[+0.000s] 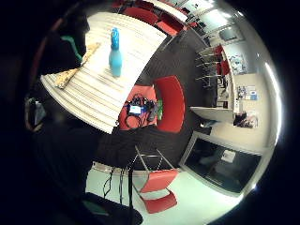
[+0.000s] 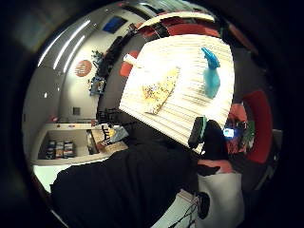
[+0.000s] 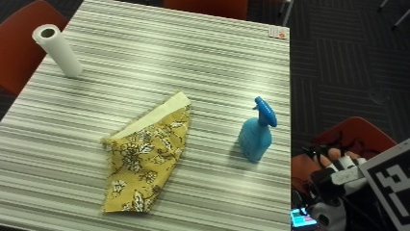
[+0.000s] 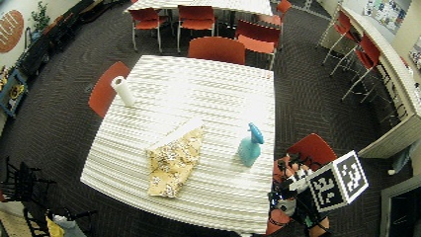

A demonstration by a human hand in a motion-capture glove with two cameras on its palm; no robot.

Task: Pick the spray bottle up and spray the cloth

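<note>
Striped grey-and-white surface (image 3: 192, 53), dark patterned carpet all round, red chairs (image 4: 212, 48) at the edges.

Gloved right hand (image 3: 333, 180) off the surface's right edge, above a red chair seat (image 3: 349, 137), well apart from everything on top. Fingers (image 3: 331, 155) loosely curled; grip on nothing, relaxed.

Nearest to that hand: blue spray bottle (image 3: 257, 131), upright on the surface near the right edge, trigger head at the top, untouched. Seen from the palm views as well, standing alone on the stripes (image 1: 115, 52) (image 2: 210, 72).

Further left: yellow floral cloth (image 3: 148, 159), folded into a long tapered shape, lying flat on the surface, a pale lining showing along its upper edge. Apart from the bottle, with bare stripes between them. Same cloth in the thumb-side palm view (image 2: 160, 89) and wide view (image 4: 174, 160).

Far corner, left: white paper towel roll (image 3: 57, 50), upright, well apart from cloth and bottle.

Small white card with an orange spot (image 3: 277, 32) at the far right edge of the surface.

Cables and a small lit screen (image 1: 136, 110) on the red chair seat beside the surface.
</note>
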